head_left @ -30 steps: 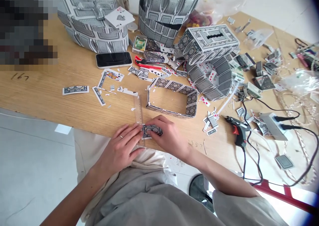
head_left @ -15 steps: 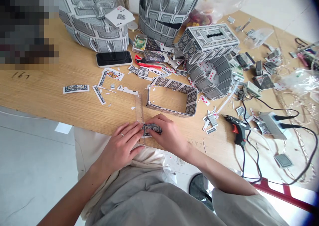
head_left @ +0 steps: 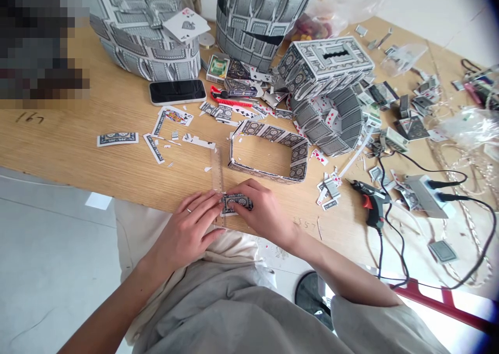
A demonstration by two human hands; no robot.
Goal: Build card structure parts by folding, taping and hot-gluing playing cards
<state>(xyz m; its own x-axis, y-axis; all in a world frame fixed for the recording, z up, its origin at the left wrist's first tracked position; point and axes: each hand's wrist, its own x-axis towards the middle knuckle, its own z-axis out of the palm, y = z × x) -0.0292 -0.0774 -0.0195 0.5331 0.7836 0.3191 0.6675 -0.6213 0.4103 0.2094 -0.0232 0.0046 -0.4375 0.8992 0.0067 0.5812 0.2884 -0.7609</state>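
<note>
Pale wood made up the surface (head_left: 78, 156), where a patterned strip (head_left: 117, 139) lay towards the left. Next came a basket (head_left: 156, 60), with a phone (head_left: 178, 92) in front of it. The left hand (head_left: 189, 232) had its grip released, fingers laid flat over a clear ruler (head_left: 217, 169). The card (head_left: 236, 204) lay patterned side up just right of those fingers, near the surface's close edge. The right hand (head_left: 263, 208) covered its right end, grip clenched on it, thumb on top. Beyond that hand stood a frame (head_left: 268, 134); farther right were a bowl (head_left: 353, 120) and a glue gun (head_left: 374, 208).
</note>
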